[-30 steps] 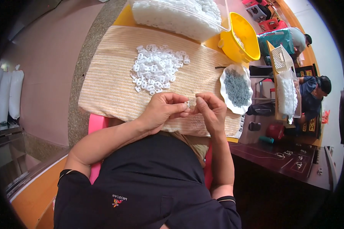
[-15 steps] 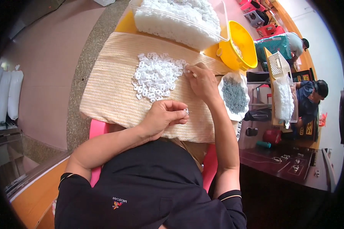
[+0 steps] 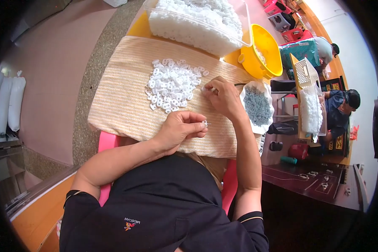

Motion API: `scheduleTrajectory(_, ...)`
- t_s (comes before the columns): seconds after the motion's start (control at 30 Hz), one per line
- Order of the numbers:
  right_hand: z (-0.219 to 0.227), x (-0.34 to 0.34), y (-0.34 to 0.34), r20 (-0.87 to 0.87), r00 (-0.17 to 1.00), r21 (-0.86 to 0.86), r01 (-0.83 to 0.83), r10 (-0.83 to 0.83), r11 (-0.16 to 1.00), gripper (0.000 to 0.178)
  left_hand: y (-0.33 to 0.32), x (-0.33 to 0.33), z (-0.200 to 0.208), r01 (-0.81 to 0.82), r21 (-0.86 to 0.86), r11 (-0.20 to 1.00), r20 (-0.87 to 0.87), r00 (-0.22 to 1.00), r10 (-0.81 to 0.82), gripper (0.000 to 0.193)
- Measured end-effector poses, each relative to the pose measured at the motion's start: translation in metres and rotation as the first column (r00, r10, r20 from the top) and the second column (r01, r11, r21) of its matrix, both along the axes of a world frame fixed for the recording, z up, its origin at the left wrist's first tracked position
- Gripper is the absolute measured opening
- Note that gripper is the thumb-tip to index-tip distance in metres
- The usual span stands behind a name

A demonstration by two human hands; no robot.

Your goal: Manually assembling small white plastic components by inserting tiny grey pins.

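My left hand [image 3: 182, 129] is closed in a pinch near the front of the striped cloth [image 3: 122, 92]. Between its thumb and forefinger is a small white plastic piece [image 3: 205, 123], with a thin pin-like bit sticking out. Right of the loose pile of white two-holed plastic pieces [image 3: 172, 84], my right hand [image 3: 224, 97] is closed too, low over the cloth. A bit of white plastic [image 3: 203, 89] shows at its fingertips; the fingers partly hide it. A white scalloped dish of small grey parts [image 3: 257, 105] lies beside my right wrist.
A large clear bin [image 3: 197, 31] full of white pieces stands behind the cloth. Next to it is a yellow tub [image 3: 262, 52]. Two people sit at the right, one near a clear container of white pieces [image 3: 311, 109]. White sacks [image 3: 17, 103] lean at the far left.
My right hand has drawn back toward me from the pile's right edge, with a white bit at its fingertips. My left hand has stayed nearly still, keeping its pinch.
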State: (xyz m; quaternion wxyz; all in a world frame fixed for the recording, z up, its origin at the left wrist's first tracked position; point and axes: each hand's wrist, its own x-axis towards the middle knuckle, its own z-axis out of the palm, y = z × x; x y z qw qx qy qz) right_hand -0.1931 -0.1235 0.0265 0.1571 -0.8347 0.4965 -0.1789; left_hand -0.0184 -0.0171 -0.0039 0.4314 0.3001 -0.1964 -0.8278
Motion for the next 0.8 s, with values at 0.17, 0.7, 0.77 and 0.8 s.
scheduleTrajectory(0.17,0.0064,0.0031,0.0011,0.001,0.999,0.133,0.034,-0.035,0.991,0.019,0.0005,0.0001,0.0010,-0.002,0.003,1.000,0.002,1.000,0.002,0.017)
scheduleTrajectory(0.7,0.0041,0.0027,0.0008,0.098,0.991,0.173,0.076,-0.094,0.982,0.016,0.0002,0.0003,0.0033,-0.001,-0.009,1.000,-0.010,1.000,0.001,0.017)
scheduleTrajectory(0.77,0.0029,0.0008,0.0003,0.124,0.988,0.173,0.068,-0.090,0.983,0.016,0.0004,0.0001,0.0036,0.000,-0.002,1.000,0.000,1.000,0.000,0.017)
scheduleTrajectory(0.8,0.0026,-0.0002,0.0001,0.151,0.985,0.173,0.060,-0.087,0.983,0.015,0.0004,0.0000,0.0034,0.001,-0.003,1.000,-0.001,1.000,-0.001,0.017)
